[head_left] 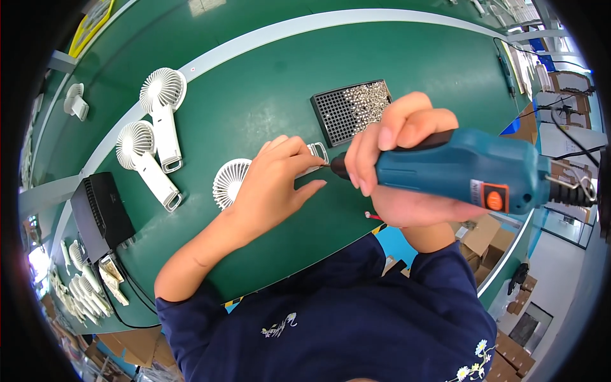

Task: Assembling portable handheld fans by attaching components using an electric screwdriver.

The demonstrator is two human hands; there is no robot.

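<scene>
A white handheld fan (230, 181) lies on the green bench, its round slatted head to the left and its handle to the right. My left hand (270, 179) is closed over the handle and hides most of it; the thumb stretches out beside it. In my right hand (396, 135) is a blue electric screwdriver (455, 167) with an orange switch. It is held level, its dark nose pointing left at the handle's loop end, between my two hands. Whether the tip touches the handle cannot be made out. Just beyond sits a black gridded tray (332, 116) with many small silver screws.
Two white fans, one (164, 108) behind the other (145, 156), lie at the left. Beyond them is a black box-shaped device (102, 213) with cables. More fan parts (86, 293) are piled at the far left. Cardboard boxes (487, 242) stand below the bench at right.
</scene>
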